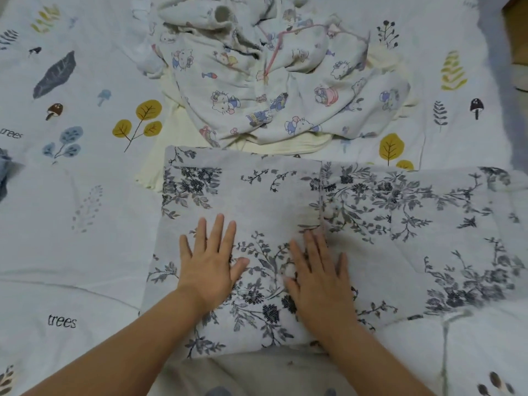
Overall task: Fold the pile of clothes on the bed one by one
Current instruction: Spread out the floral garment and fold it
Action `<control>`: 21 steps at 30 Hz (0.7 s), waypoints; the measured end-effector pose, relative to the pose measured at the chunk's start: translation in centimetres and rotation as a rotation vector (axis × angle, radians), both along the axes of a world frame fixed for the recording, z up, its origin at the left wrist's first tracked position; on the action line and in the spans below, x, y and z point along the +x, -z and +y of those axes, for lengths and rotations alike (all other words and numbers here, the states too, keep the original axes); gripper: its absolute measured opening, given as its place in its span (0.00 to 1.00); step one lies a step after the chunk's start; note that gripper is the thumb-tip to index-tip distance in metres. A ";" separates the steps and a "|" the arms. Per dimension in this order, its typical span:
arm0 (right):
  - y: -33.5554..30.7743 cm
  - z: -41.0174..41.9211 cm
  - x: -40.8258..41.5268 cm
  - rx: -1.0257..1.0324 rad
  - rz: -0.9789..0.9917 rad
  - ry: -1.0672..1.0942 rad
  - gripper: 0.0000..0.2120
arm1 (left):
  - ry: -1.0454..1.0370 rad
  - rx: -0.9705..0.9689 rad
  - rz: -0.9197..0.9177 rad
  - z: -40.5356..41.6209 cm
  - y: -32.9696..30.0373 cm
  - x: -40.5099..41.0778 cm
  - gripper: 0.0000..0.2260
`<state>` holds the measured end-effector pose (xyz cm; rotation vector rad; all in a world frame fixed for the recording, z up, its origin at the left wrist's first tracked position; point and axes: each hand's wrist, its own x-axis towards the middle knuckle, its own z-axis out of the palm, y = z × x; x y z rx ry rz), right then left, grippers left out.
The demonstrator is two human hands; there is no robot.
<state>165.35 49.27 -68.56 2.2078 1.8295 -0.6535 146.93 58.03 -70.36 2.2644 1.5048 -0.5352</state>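
This is a bedroom in a home. The whole view is filled by a bed (85, 224) covered with a white sheet printed with leaves, mushrooms and the word "trees". On it lies a loose pile of clothes (271, 75) with cartoon prints, and a floral cloth (371, 224) is spread flat near the person.

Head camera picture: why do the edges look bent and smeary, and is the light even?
Head view: wide-angle lens bows the edges, so the floral cloth curves rightward; corners are soft while the left hand and right hand stay fairly sharp; light is dim and flat, without glare, darkening toward the top right.
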 end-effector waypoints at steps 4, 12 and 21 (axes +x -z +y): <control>-1.4 0.2 1.5 0.027 0.133 -0.071 0.27 | -0.007 -0.004 0.029 0.4 -1.0 1.2 0.32; -5.5 -3.2 11.2 0.374 0.207 0.619 0.10 | 0.080 0.089 -0.182 -2.9 -3.5 6.7 0.26; -4.1 -6.6 20.7 0.181 0.065 1.260 0.35 | 0.048 0.007 -0.029 -5.2 -2.4 10.2 0.27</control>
